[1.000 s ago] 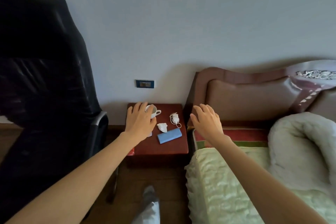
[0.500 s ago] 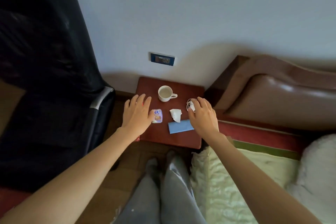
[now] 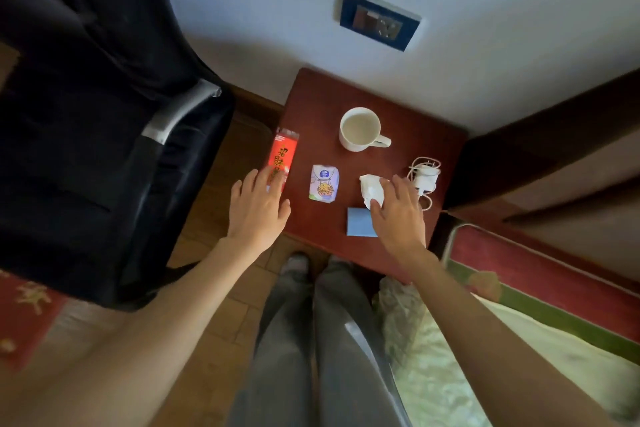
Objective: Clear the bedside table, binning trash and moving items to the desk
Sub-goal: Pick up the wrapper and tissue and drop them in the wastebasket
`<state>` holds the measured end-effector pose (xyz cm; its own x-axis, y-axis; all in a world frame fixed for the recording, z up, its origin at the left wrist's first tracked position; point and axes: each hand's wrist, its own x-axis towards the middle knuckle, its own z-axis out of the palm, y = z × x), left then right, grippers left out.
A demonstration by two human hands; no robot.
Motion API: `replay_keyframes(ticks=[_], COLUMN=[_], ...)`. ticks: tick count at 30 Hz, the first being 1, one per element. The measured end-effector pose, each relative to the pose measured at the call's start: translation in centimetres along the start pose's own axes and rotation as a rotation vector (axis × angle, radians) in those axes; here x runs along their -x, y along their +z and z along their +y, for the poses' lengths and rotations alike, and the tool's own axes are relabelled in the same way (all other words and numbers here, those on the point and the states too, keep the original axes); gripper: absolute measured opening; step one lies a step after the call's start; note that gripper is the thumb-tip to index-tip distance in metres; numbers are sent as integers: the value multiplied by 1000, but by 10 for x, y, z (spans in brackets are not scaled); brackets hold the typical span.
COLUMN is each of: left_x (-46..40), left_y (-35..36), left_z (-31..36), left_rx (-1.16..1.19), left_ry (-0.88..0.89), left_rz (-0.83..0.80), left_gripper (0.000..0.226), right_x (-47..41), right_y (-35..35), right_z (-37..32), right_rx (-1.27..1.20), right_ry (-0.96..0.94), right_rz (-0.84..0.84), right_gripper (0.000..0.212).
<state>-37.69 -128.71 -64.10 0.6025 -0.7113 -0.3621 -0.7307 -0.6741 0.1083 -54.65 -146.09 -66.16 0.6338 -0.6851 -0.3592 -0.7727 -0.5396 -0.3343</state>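
Note:
The dark red bedside table (image 3: 408, 107) carries a white mug (image 3: 360, 128), a small snack packet (image 3: 323, 183), a crumpled white tissue (image 3: 370, 188), a blue flat box (image 3: 358, 227) and a white charger with its cord (image 3: 425, 177). A red packet with gold characters (image 3: 282, 158) lies at the table's left edge. My left hand (image 3: 258, 208) hovers open, fingertips over the red packet's near end. My right hand (image 3: 398, 215) is spread over the tissue and the blue box, fingers touching the tissue, not closed on it.
A black office chair (image 3: 97, 121) with a silver armrest stands close on the left. The bed (image 3: 519, 340) with a brown headboard lies to the right. A wall socket (image 3: 379, 22) sits above the table. My legs in grey trousers (image 3: 311, 340) stand before the table.
The view has dropped and closed in on the table. My right hand moved from the charger to the tissue. My left hand shifted left to the red packet.

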Motion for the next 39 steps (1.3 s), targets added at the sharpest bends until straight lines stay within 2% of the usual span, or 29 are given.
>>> replay_keyframes(ticks=[6,12,22,28,39], left_x=[-21,-38,-53,-60,-52], left_y=[58,90,106,108,111], left_z=[-18,-27,-19,-13,-15], left_rx=[22,14,90,185,391], left_ry=[-63,-97,-115,-192,-244], left_rz=[-21,4,1,43,262], left_gripper=[62,68,82,73,58], right_x=[-24,-47,-59,-57,-65], right_y=[53,81,78,71,81], right_z=[18,34,38,43,39], right_rx=[-48,-81,-123,-214,-203], right_ry=[-7,-1,-67,-55,15], right_rz=[69,56,173,199,193], right_gripper=[49,59,41,36,34])
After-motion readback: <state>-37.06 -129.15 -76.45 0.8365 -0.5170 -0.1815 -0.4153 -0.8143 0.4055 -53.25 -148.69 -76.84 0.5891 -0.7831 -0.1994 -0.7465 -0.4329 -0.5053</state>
